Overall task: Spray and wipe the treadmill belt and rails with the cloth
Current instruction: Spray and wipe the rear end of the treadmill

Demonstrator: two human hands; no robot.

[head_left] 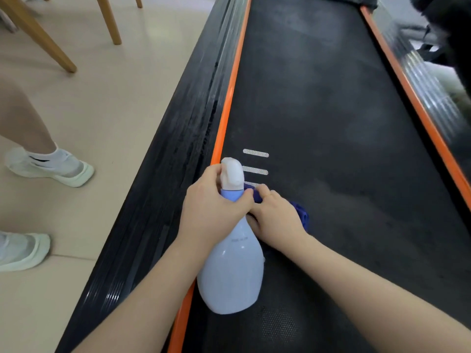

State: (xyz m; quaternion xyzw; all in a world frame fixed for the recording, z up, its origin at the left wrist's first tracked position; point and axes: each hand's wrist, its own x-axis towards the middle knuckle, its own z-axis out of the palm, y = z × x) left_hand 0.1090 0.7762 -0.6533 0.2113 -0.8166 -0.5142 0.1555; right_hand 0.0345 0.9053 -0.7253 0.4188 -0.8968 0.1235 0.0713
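The right hand [276,220] covers most of the blue cloth [302,215], so its fold cannot be told. The left hand [211,212] hides the spray bottle [232,273] trigger. The right rail [430,98] is blurred. Print on the bottle is too small to read. 2 shoes [51,166] at the left are cut by the edge.

spray bottle [230,266] over belt's [331,123] left edge | cloth [302,215] right of it | left rail [178,154] beside belt

Pale beige tiled floor [107,103] with a soft sheen, slanted light wooden chair legs [38,34] at upper left, another person's lower legs in white socks and pale shoes [58,166] stood at left edge
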